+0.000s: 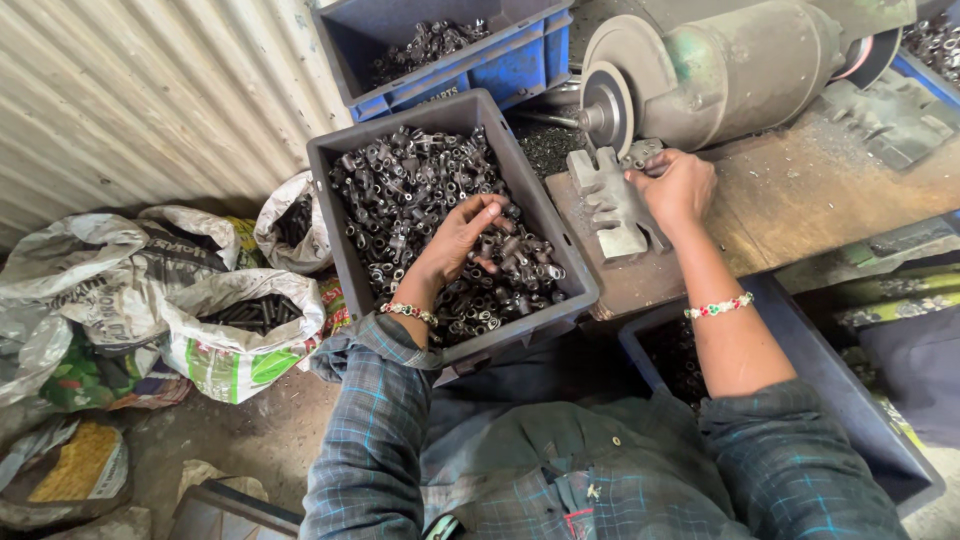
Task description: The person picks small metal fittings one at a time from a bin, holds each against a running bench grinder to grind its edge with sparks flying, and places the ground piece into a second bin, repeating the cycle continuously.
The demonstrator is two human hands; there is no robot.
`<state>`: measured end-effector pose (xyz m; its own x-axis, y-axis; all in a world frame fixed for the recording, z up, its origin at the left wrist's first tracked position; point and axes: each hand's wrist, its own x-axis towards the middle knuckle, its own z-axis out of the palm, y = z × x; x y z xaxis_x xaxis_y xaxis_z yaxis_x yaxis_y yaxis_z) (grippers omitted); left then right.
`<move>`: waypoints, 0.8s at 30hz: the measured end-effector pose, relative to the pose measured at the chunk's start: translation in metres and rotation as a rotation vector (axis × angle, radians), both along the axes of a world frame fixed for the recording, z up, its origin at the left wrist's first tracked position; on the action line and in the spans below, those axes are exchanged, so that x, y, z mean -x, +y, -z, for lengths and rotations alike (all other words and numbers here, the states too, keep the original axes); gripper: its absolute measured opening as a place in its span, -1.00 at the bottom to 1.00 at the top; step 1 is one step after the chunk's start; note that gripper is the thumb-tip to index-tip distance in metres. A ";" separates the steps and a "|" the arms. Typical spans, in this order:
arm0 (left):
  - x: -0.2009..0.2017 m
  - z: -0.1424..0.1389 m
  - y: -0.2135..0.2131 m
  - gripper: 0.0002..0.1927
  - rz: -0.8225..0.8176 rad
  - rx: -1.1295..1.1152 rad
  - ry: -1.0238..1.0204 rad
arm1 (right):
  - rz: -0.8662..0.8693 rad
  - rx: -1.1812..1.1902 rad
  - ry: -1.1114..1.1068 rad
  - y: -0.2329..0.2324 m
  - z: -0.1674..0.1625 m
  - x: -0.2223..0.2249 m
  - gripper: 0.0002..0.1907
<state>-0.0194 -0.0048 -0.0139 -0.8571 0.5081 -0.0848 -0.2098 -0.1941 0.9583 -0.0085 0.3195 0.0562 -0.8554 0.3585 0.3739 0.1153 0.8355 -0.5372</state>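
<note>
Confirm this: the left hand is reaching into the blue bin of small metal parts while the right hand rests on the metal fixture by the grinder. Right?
Not quite. In the head view the left hand reaches into the dark grey bin, not the blue bin behind it. The right hand does rest on the metal fixture by the grinder.

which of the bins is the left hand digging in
The grey bin nearest the person, heaped with small metal parts; the left hand rests in it, unlike the blue bin behind.

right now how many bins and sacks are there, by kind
grey bin of metal parts, left hand in it: 1
blue bins: 3
open sacks: 2
total: 6
</note>
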 end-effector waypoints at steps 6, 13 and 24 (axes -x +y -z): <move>0.005 0.003 -0.001 -0.40 -0.010 0.004 -0.007 | -0.103 0.060 0.004 0.004 0.000 0.020 -0.65; -0.001 -0.001 -0.004 -0.41 -0.031 0.058 0.036 | -0.363 -0.336 0.262 0.027 0.009 0.020 -0.68; 0.001 0.001 -0.001 -0.43 -0.047 0.069 0.006 | -0.291 -0.211 0.142 0.043 0.016 0.031 -0.66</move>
<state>-0.0208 -0.0053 -0.0151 -0.8807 0.4600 -0.1128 -0.1958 -0.1367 0.9711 -0.0392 0.3627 0.0403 -0.8446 0.0107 0.5353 -0.2061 0.9162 -0.3435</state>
